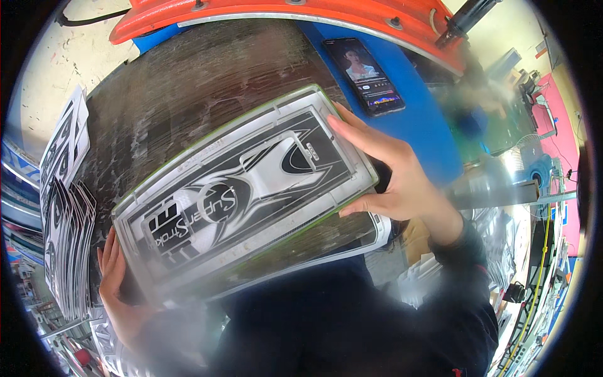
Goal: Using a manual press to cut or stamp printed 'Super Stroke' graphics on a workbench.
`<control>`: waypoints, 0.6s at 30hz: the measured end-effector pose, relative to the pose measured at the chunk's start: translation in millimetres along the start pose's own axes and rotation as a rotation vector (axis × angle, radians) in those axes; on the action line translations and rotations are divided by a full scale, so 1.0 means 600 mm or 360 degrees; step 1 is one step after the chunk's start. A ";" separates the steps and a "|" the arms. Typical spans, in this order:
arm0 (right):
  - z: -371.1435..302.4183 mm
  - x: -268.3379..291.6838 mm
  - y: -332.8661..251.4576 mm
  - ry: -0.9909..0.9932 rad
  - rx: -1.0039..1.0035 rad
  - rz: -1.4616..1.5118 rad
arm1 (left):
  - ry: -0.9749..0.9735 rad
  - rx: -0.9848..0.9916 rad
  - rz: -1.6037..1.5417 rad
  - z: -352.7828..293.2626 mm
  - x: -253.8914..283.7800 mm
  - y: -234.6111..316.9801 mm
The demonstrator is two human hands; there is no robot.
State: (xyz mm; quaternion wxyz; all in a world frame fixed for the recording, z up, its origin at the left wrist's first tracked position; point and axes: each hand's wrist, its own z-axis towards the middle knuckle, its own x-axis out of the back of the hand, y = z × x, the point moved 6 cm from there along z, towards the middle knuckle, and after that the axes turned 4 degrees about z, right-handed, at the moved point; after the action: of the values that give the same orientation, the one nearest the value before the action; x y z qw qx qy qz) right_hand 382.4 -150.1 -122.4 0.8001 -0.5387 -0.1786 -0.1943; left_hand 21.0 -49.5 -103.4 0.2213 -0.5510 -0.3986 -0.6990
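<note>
Clear rectangular template (195, 160), black-and-white printed sheet (264, 179) showing through, sits aslant over dark worktop (207, 69). Grip wide: left hand (118, 292) and right hand (399, 173) hold opposite ends, likely for balance; contact with worktop unclear.

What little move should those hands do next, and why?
Maybe turn the clear panel a tiny bit to straighten it: it looks slanted across the dark board, and the left hand and right hand are at opposite ends, so a gentle twist should be easy.
</note>
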 end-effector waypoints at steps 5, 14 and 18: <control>0.002 0.000 -0.004 -0.0019 0.0053 -0.0078 | 0.0175 0.0113 -0.0179 -0.010 0.004 0.005; 0.002 0.001 -0.001 -0.0038 -0.0008 -0.0085 | 0.0180 0.0079 -0.0145 -0.012 0.003 0.008; 0.002 0.002 0.000 -0.0015 -0.0034 -0.0067 | 0.0183 -0.0039 -0.0177 -0.008 0.000 0.010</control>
State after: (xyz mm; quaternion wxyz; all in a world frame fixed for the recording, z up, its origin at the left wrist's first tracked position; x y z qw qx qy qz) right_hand 383.0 -149.3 -121.5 0.7892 -0.5443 -0.1917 -0.2103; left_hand 22.6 -56.8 -102.0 0.1979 -0.4895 -0.4068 -0.7455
